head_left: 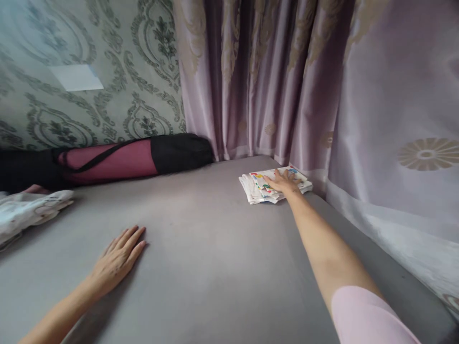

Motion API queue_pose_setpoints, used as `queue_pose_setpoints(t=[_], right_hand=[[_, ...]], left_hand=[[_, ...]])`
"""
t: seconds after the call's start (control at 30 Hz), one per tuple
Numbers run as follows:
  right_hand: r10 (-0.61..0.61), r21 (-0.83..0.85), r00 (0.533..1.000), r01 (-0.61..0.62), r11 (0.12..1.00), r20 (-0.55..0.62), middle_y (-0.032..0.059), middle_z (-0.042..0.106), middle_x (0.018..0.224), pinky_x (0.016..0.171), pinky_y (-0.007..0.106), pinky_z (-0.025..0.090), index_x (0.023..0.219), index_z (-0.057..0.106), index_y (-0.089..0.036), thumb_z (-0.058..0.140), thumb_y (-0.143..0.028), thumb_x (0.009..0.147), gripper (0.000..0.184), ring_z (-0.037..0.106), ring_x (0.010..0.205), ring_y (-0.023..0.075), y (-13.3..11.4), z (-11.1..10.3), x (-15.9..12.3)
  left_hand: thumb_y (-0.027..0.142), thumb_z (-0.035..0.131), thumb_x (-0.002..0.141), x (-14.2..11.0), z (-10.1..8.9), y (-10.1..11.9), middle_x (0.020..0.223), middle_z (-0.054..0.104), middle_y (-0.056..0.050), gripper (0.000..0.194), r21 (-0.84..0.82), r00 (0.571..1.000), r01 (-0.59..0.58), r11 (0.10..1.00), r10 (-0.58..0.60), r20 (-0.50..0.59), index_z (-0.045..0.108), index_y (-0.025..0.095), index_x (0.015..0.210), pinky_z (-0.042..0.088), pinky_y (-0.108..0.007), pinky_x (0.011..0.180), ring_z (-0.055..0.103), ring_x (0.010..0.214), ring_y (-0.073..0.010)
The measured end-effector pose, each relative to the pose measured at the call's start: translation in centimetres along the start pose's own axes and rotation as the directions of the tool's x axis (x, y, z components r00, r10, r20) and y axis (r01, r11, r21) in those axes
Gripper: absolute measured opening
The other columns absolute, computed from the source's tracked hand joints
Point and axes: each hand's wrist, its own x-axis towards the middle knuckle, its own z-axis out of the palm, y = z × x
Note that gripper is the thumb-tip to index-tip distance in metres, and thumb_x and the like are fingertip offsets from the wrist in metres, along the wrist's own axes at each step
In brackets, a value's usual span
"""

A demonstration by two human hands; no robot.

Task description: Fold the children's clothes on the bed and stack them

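My right hand (284, 182) reaches far out and lies with spread fingers on top of a small stack of folded white cloths (251, 190). The top piece carries a colourful print, and part of it is hidden under the hand. Flat on the grey sheet (201, 258), my left hand (120, 255) rests with its fingers stretched out and holds nothing. The stack sits near the far right corner of the sheeted surface, well apart from the left hand.
Along the wall lies a long pink and black bag (118, 162) with a strap. At the left edge is a crumpled white printed cloth (32, 210). Purple curtains (258, 95) hang behind and along the right side, close to the stack.
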Motion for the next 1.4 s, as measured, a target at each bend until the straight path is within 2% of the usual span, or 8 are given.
queue_pose_setpoints(t=[0.13, 0.23, 0.6, 0.73, 0.93, 1.1, 1.27, 1.4], right_hand=[[-0.272, -0.018, 0.957, 0.272, 0.962, -0.096, 0.0173, 0.018, 0.162, 0.114, 0.064, 0.005, 0.154, 0.030, -0.018, 0.027, -0.053, 0.100, 0.064, 0.009, 0.149, 0.0367, -3.0, 0.9, -1.7], [-0.369, -0.039, 0.927, 0.367, 0.930, -0.066, 0.0167, 0.023, 0.161, 0.115, 0.063, 0.009, 0.152, 0.035, -0.018, 0.025, -0.040, 0.103, 0.054, 0.016, 0.148, 0.0351, -4.6, 2.5, -2.9], [-0.415, -0.194, 0.886, 0.378, 0.905, -0.206, 0.0170, 0.047, 0.147, 0.102, 0.066, 0.030, 0.140, 0.053, -0.027, 0.022, -0.038, 0.096, 0.054, 0.038, 0.136, 0.0365, -4.2, 5.6, -1.2], [-0.404, -0.135, 0.891, 0.383, 0.914, -0.209, 0.0206, 0.044, 0.148, 0.100, 0.066, 0.027, 0.138, 0.054, -0.034, 0.022, -0.045, 0.092, 0.058, 0.036, 0.138, 0.0369, -3.7, 6.3, 0.5], [-0.300, -0.028, 0.947, 0.299, 0.954, -0.110, 0.0247, 0.041, 0.149, 0.099, 0.069, 0.022, 0.147, 0.043, -0.035, 0.027, -0.051, 0.082, 0.069, 0.030, 0.142, 0.0396, -4.7, 5.9, 2.0], [-0.441, -0.050, 0.869, 0.442, 0.896, -0.223, 0.0203, 0.038, 0.150, 0.104, 0.065, 0.027, 0.150, 0.035, -0.038, 0.027, -0.045, 0.081, 0.070, 0.027, 0.145, 0.0334, -10.0, 6.9, -4.7], [-0.559, -0.086, 0.827, 0.553, 0.829, -0.064, 0.0181, 0.042, 0.149, 0.108, 0.056, 0.036, 0.143, 0.047, -0.027, 0.030, -0.040, 0.086, 0.061, 0.034, 0.142, 0.0314, -16.2, 9.6, -14.9], [-0.625, -0.065, 0.778, 0.629, 0.775, 0.065, 0.0156, 0.039, 0.153, 0.112, 0.051, 0.033, 0.142, 0.049, -0.019, 0.029, -0.034, 0.092, 0.056, 0.033, 0.144, 0.0289, -20.4, 10.7, -21.5]], left_hand=[[0.049, 0.019, 0.097, -1.4, 0.0, -0.1, 0.154, 0.041, -0.009, 0.064, 0.039, 1.000, -0.007, 0.999, 0.007, -0.012, 0.044, 0.018, 0.148, 0.028, -0.048, 0.117, 0.033, 0.145, -0.0280], [0.046, 0.020, 0.098, -1.3, -0.6, 1.0, 0.154, 0.040, -0.009, 0.062, 0.040, 1.000, 0.004, 0.999, -0.004, -0.006, 0.044, 0.018, 0.147, 0.028, -0.049, 0.117, 0.033, 0.145, -0.0280], [0.045, 0.025, 0.101, -1.4, -2.7, 3.1, 0.157, 0.035, -0.012, 0.059, -0.083, 0.998, 0.064, 0.995, -0.063, 0.013, 0.042, 0.016, 0.148, 0.021, -0.046, 0.120, 0.027, 0.147, -0.0278], [0.045, 0.025, 0.101, -1.5, -2.8, 3.0, 0.157, 0.035, -0.014, 0.058, -0.121, 0.998, 0.054, 0.991, -0.056, -0.011, 0.042, 0.016, 0.148, 0.019, -0.044, 0.120, 0.027, 0.147, -0.0279], [0.044, 0.025, 0.101, -1.6, -3.0, 3.1, 0.156, 0.037, -0.014, 0.057, -0.135, 0.999, 0.042, 0.990, -0.046, -0.027, 0.042, 0.016, 0.147, 0.020, -0.046, 0.119, 0.027, 0.146, -0.0295], [0.043, 0.025, 0.101, -1.5, -2.8, 2.9, 0.155, 0.038, -0.014, 0.055, -0.145, 0.998, 0.034, 0.989, -0.042, -0.050, 0.042, 0.018, 0.147, 0.022, -0.048, 0.118, 0.028, 0.146, -0.0289], [0.043, 0.024, 0.101, -1.5, -2.7, 2.7, 0.156, 0.036, -0.015, 0.056, -0.137, 0.999, 0.036, 0.990, -0.041, -0.033, 0.041, 0.017, 0.147, 0.022, -0.049, 0.118, 0.028, 0.146, -0.0303], [0.042, 0.024, 0.101, -1.5, -3.0, 2.8, 0.156, 0.035, -0.017, 0.057, -0.151, 1.000, 0.029, 0.988, -0.029, 0.000, 0.040, 0.013, 0.147, 0.021, -0.051, 0.118, 0.027, 0.146, -0.0327]])
